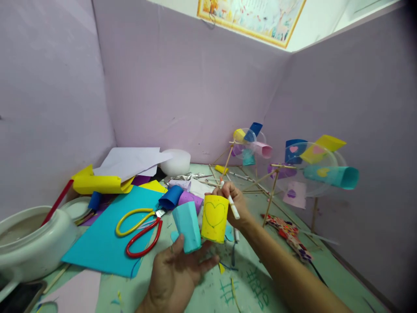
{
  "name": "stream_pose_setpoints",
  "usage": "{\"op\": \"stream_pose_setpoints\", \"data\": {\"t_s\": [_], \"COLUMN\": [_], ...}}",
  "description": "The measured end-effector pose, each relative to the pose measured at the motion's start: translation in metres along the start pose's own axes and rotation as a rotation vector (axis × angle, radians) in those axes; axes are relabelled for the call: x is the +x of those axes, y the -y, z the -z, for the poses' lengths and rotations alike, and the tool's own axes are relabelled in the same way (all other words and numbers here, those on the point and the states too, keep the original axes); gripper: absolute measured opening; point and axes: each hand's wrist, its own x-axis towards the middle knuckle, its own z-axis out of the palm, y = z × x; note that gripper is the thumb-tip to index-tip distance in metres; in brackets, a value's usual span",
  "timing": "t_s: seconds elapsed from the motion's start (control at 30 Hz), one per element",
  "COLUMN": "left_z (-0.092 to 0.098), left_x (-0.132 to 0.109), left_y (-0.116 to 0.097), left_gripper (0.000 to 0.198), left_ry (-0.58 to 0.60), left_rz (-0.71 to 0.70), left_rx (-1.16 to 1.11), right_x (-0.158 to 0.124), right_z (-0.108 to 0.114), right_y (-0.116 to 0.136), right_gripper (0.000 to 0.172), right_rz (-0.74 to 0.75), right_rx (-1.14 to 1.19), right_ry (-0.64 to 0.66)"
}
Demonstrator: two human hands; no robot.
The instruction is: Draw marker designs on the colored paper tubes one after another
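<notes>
In the head view, my left hand (177,278) is closed on a light-blue paper tube (187,227), its thumb against the tube's lower side. Right beside that tube stands a yellow paper tube (215,218) with a heart outline drawn on it. My right hand (235,201) grips a white marker (232,204) slanting down to the right, and its fingers are at the yellow tube's upper right edge. Behind the tubes lie a blue rolled paper (171,198) and a purple one (191,200).
Scissors (143,232) lie on a turquoise sheet (97,243) at left, near a white pot (39,248). Two paper-bladed wheels (249,143) (321,167) on stick frames stand at right. A white bowl (176,162) and paper sheets (130,161) are at the back.
</notes>
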Motion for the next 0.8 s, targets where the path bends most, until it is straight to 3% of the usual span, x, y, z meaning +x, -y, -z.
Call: {"op": "stream_pose_setpoints", "data": {"t_s": [0.13, 0.27, 0.4, 0.53, 0.67, 0.8], "left_z": [0.002, 0.004, 0.006, 0.008, 0.008, 0.007], "left_x": [0.000, 0.002, 0.003, 0.005, 0.005, 0.006], "left_y": [-0.001, 0.001, 0.008, 0.018, 0.026, 0.026], "left_gripper": [0.024, 0.023, 0.023, 0.033, 0.045, 0.050], "left_ry": [0.100, 0.112, 0.055, 0.083, 0.133, 0.044], "left_rz": [0.020, -0.048, -0.210, -0.284, -0.338, -0.398], "left_rx": [0.011, 0.069, 0.211, 0.432, 0.633, 0.713], "right_x": [-0.010, -0.018, -0.032, -0.049, -0.059, -0.058], "right_z": [0.003, 0.012, 0.024, 0.031, 0.031, 0.031], "right_y": [-0.004, 0.006, 0.024, 0.044, 0.046, 0.037], "right_gripper": [0.040, 0.032, 0.022, 0.029, 0.037, 0.037], "right_rz": [0.051, 0.134, -0.029, -0.189, -0.263, -0.296], "right_rx": [-0.043, -0.231, -0.325, -0.284, -0.244, -0.250], "right_ry": [0.033, 0.117, 0.204, 0.299, 0.188, 0.067]}}
